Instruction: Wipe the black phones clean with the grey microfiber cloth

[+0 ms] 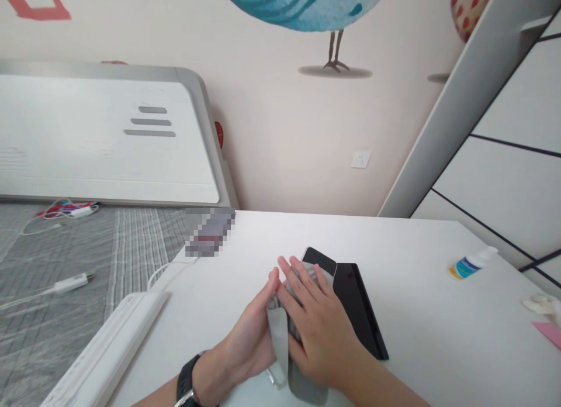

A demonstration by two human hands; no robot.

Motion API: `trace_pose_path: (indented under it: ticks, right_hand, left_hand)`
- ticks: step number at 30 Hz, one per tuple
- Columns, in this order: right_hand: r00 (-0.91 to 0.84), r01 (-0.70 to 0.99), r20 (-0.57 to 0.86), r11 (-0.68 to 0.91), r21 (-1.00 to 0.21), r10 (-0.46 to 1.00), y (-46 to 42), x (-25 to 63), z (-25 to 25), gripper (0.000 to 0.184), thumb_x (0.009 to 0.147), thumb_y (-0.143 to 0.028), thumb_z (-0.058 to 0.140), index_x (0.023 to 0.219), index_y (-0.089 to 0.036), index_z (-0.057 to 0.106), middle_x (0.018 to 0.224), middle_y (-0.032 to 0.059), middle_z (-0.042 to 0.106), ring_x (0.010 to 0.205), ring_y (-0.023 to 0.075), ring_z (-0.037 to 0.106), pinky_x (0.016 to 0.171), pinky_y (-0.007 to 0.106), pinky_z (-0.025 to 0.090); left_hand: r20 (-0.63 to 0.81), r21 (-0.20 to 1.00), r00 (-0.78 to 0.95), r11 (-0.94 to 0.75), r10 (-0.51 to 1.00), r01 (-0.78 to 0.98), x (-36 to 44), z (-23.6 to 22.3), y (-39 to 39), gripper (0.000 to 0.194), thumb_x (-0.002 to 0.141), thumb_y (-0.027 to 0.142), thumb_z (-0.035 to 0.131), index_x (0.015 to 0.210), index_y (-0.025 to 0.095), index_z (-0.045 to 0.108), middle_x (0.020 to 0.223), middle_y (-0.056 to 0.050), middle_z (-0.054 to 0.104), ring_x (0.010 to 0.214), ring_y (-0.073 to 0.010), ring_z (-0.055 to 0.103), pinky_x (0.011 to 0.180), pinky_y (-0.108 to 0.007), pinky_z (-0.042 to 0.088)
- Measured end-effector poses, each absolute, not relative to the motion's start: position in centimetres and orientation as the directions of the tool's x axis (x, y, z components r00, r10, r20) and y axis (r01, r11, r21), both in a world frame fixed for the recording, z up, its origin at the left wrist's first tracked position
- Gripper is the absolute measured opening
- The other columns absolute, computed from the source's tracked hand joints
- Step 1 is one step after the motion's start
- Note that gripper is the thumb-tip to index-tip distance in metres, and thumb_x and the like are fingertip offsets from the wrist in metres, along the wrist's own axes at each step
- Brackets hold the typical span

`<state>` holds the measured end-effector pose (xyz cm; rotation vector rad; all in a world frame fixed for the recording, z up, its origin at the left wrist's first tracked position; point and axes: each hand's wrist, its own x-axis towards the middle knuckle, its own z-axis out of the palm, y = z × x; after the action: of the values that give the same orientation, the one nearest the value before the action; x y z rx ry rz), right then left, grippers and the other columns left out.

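Together, the left hand (248,331) and right hand (318,331) clasp a gray cloth (278,342) beside a black case (357,304).

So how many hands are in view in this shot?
2: the left hand at lower centre, with a black wristband, and the right hand beside it, both around grey fabric.

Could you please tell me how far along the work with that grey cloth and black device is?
The grey cloth is already folded against the black flat device on the white desk. In hand: the left hand and right hand press the cloth onto it. Remaining: the device's right side still shows bare, and the white-and-blue tube lies untouched.
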<state>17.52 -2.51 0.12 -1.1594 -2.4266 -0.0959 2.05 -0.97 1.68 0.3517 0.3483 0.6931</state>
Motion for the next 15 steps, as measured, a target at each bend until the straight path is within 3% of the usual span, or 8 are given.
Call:
trace_pose_path:
  ticks: [6, 8, 11, 13, 15]
  right_hand:
    - [-0.145, 0.926, 0.556, 0.31, -0.216, 0.819, -1.5, 18.9, 0.0, 0.083, 0.094, -0.026, 0.049, 0.164, -0.008, 0.01, 0.172, 0.019, -0.003, 0.158, 0.0429, -0.002, 0.119, 0.072, 0.021]
    - [-0.275, 0.89, 0.539, 0.422, -0.169, 0.796, -2.2, 18.1, 0.0, 0.084, 0.09, -0.024, 0.051, 0.164, -0.008, 0.013, 0.172, 0.0173, -0.003, 0.158, 0.0415, -0.003, 0.122, 0.069, 0.019]
    - [-0.552, 0.751, 0.459, 0.654, -0.088, 0.696, -2.9, 16.9, 0.2, 0.079, 0.095, -0.031, 0.047, 0.164, -0.012, 0.015, 0.173, 0.008, 0.007, 0.16, 0.0292, 0.003, 0.127, 0.055, 0.02]
    - [-0.542, 0.761, 0.452, 0.641, -0.093, 0.709, -2.6, 17.0, 0.4, 0.075, 0.1, -0.037, 0.044, 0.165, -0.014, 0.016, 0.173, 0.0054, 0.011, 0.16, 0.0271, 0.006, 0.127, 0.054, 0.021]
    - [-0.382, 0.855, 0.494, 0.502, -0.133, 0.781, -1.9, 17.7, 0.5, 0.074, 0.102, -0.043, 0.044, 0.165, -0.015, 0.015, 0.173, 0.0084, 0.009, 0.16, 0.0318, 0.006, 0.125, 0.06, 0.021]
  left_hand:
    - [-0.14, 0.498, 0.77, 0.717, 0.622, -0.488, 2.7, 1.8, -1.8, 0.06, 0.105, 0.053, 0.04, 0.152, 0.016, 0.048, 0.136, -0.015, 0.068, 0.133, -0.0289, 0.06, 0.116, -0.043, 0.037]
    - [-0.214, 0.478, 0.73, 0.721, 0.65, -0.502, 2.8, 1.4, -1.9, 0.061, 0.104, 0.054, 0.044, 0.155, 0.019, 0.044, 0.138, -0.013, 0.068, 0.134, -0.0273, 0.06, 0.117, -0.041, 0.037]
    - [-0.323, 0.451, 0.631, 0.701, 0.705, -0.553, 2.6, 1.0, -1.7, 0.063, 0.101, 0.055, 0.051, 0.155, 0.023, 0.044, 0.14, -0.008, 0.067, 0.137, -0.023, 0.056, 0.119, -0.034, 0.035]
    - [-0.293, 0.469, 0.626, 0.679, 0.723, -0.565, 2.6, 0.9, -1.5, 0.061, 0.101, 0.054, 0.052, 0.152, 0.022, 0.048, 0.141, -0.009, 0.066, 0.14, -0.0233, 0.054, 0.12, -0.035, 0.033]
    - [-0.214, 0.498, 0.681, 0.678, 0.701, -0.541, 2.6, 1.1, -1.4, 0.06, 0.102, 0.054, 0.05, 0.148, 0.017, 0.054, 0.142, -0.012, 0.066, 0.141, -0.0265, 0.053, 0.122, -0.038, 0.032]
